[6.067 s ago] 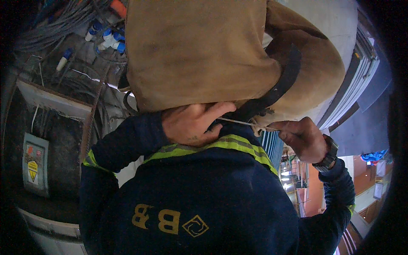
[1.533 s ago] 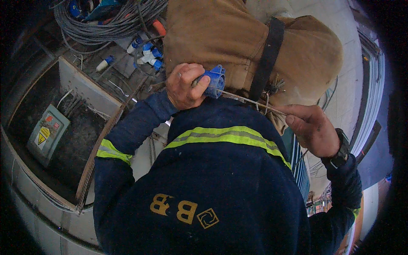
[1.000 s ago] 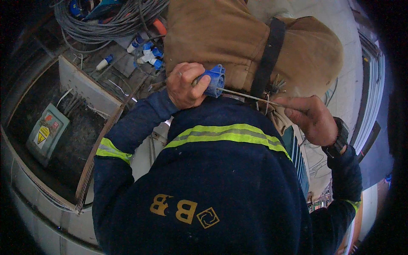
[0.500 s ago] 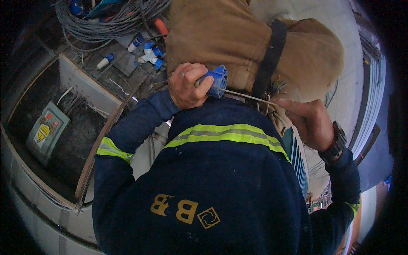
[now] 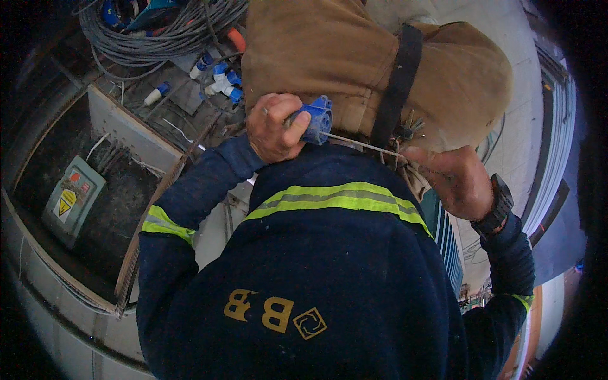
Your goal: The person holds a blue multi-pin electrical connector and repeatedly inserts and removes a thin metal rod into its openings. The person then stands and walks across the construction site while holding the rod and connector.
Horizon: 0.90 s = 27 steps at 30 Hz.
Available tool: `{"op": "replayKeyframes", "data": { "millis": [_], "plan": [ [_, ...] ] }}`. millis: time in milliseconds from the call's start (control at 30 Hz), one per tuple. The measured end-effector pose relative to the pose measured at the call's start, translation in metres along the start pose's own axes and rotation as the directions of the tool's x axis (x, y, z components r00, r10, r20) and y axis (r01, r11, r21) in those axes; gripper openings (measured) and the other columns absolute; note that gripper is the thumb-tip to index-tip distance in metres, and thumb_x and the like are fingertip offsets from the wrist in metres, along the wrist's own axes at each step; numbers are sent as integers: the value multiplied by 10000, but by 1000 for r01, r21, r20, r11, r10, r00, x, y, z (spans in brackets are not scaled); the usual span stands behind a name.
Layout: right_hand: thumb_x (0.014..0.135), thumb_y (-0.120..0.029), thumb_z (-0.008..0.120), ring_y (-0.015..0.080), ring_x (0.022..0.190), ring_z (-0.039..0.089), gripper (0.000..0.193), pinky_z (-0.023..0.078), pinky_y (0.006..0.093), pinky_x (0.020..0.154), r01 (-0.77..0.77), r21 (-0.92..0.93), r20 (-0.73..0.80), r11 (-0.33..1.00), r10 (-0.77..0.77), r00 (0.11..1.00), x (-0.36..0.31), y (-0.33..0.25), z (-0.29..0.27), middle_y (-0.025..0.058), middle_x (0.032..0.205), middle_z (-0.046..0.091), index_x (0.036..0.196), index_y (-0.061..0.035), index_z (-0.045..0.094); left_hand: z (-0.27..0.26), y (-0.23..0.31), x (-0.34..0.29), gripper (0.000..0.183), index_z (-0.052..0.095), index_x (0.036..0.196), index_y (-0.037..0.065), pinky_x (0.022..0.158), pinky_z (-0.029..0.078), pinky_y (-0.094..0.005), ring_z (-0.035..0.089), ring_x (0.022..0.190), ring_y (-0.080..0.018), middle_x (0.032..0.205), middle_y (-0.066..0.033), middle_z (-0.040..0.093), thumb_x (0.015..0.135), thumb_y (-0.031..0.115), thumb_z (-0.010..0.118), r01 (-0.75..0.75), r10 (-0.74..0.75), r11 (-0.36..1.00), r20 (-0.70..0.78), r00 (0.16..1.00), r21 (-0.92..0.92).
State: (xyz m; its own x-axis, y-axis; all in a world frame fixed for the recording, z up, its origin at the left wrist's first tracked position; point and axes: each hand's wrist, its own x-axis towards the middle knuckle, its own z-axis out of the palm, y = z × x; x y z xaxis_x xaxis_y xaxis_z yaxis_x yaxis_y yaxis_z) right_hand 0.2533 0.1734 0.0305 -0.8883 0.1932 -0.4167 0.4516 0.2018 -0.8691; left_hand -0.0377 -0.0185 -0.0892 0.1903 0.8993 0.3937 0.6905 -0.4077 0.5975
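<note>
My left hand [image 5: 275,128] is closed round a blue industrial socket connector [image 5: 318,120], thumb along its side, and holds it above my lap. From its round face a long thin metal shaft, the blade of a screwdriver [image 5: 361,143], runs across to my right hand [image 5: 457,180]. The right fingers are wrapped round the other end, hiding the handle. The tip meets the connector's face; how deep it sits I cannot make out. Several blue and white plugs and a splitter [image 5: 223,83] lie beyond my left hand.
At the far left lies a coil of grey cable [image 5: 161,47]. A wooden box [image 5: 136,126] on the left holds a grey electrical enclosure [image 5: 74,199] with a yellow warning label. Keys [image 5: 410,126] hang by the dark belt [image 5: 400,82], and long pale strips [image 5: 557,133] stand at the right.
Both hands, with the connector and screwdriver, have shifted slightly left in view. The screwdriver stays against the connector's face, and both grips are kept.
</note>
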Motion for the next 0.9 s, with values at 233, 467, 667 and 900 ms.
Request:
{"op": "replayKeyframes", "data": {
  "millis": [233, 467, 667, 900],
  "plan": [
    [770, 20, 608, 332, 587, 616, 401, 503, 393, 558, -25, -198, 59, 980, 38, 998, 6, -11, -6, 176, 724, 644, 1163, -38, 665, -1, 0, 0, 851, 433, 1234, 134, 722, 517, -463, 615, 890, -330, 1116, -150, 476, 466, 74, 794, 7, -7, 1000, 8, 1000, 4],
    [920, -87, 559, 149, 532, 522, 280, 439, 320, 535, -382, 323, 147, 866, 353, 924, 10, -6, -5, 117, 673, 616, 1169, -31, 677, 0, -2, -2, 830, 434, 1234, 135, 723, 513, -460, 613, 890, -329, 1119, -150, 479, 487, 100, 796, 2, -2, 1000, -5, 1000, 27],
    [953, -123, 521, 142, 549, 511, 289, 444, 300, 554, -552, 424, 282, 718, 475, 834, 14, -16, -15, 91, 671, 591, 1179, -18, 668, -2, -2, 0, 815, 436, 1233, 134, 719, 511, -458, 612, 882, -328, 1117, -152, 480, 499, 93, 786, 0, 0, 1000, 0, 1000, 17],
    [833, -87, 597, 282, 549, 600, 434, 479, 361, 509, 38, -90, 18, 995, -37, 999, 5, -2, -2, 112, 674, 621, 1265, -45, 608, -2, -2, 1, 823, 436, 1239, 131, 700, 511, -453, 615, 874, -328, 1117, -156, 482, 493, 84, 780, -5, 5, 1000, -10, 1000, 19]
  ]
}}
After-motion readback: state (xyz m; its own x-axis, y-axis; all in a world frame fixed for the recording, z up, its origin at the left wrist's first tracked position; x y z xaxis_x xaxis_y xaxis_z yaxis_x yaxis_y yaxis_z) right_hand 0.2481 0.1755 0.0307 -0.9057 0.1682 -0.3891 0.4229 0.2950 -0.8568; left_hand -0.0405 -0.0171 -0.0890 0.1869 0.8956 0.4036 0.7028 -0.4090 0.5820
